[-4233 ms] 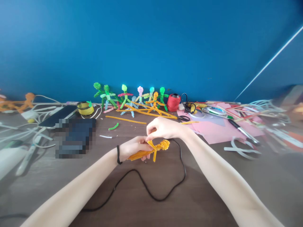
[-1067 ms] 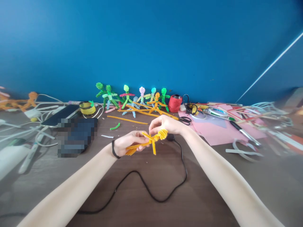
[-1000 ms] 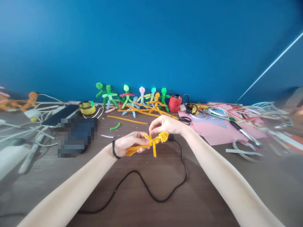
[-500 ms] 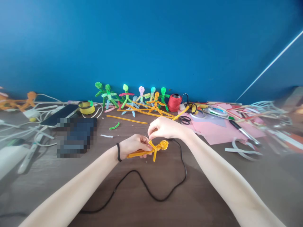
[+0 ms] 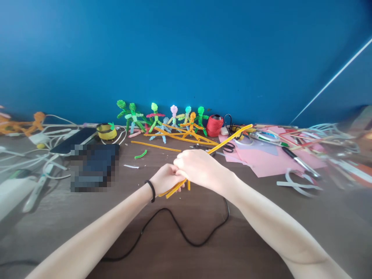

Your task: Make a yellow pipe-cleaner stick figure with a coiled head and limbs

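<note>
My left hand (image 5: 167,179) is closed around the legs of an orange pipe cleaner figure (image 5: 176,188), whose loose ends poke out below the fingers. My right hand (image 5: 193,166) presses against the left one with curled fingers and covers the figure's head and body. From the right hand a length of orange pipe cleaner (image 5: 231,138) sticks out up and to the right. Where it meets the figure is hidden.
Several finished pipe cleaner figures (image 5: 155,116) stand along the blue wall. Loose orange pipe cleaners (image 5: 186,135), a red thread spool (image 5: 215,126), scissors (image 5: 228,147) and pink paper (image 5: 270,159) lie ahead. A black cable (image 5: 192,245) curves nearer me; a phone (image 5: 74,141) is left.
My right hand has come down and over the figure, hiding its head. The pipe cleaner it holds now extends farther to the upper right. My left hand has barely shifted.
</note>
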`<act>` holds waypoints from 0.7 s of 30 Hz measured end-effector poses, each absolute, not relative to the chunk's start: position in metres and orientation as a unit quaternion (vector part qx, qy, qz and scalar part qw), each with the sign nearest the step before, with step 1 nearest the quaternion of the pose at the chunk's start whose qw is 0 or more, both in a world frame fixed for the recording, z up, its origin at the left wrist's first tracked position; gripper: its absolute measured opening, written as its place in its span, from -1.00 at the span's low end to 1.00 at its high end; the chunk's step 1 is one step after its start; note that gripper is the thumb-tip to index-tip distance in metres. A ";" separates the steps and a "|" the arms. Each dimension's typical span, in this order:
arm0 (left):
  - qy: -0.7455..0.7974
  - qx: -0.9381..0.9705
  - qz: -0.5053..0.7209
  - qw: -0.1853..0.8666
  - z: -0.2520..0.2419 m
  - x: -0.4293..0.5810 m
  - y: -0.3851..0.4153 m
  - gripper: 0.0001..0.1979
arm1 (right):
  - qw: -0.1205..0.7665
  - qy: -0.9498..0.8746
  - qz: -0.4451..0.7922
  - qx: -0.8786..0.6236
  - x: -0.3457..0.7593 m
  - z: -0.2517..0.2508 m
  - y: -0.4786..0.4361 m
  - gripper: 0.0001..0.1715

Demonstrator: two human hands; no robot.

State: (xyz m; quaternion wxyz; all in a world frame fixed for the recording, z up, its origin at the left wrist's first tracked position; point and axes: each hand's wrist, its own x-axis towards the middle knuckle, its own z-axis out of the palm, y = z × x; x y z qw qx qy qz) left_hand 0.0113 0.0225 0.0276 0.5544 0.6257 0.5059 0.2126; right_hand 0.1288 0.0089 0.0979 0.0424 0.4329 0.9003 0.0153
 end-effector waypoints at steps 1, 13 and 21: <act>0.507 0.621 0.231 0.552 0.028 0.011 0.023 -0.83 | 0.032 0.902 0.021 0.431 0.128 0.097 0.009 -0.86; 0.401 0.408 0.494 0.655 0.025 0.003 0.039 -0.97 | -0.142 0.853 -0.075 0.497 0.139 0.090 0.013 -0.80; 0.375 0.376 0.530 0.661 0.031 -0.001 0.043 -0.94 | -0.256 0.811 -0.230 0.473 0.155 0.079 0.031 -0.86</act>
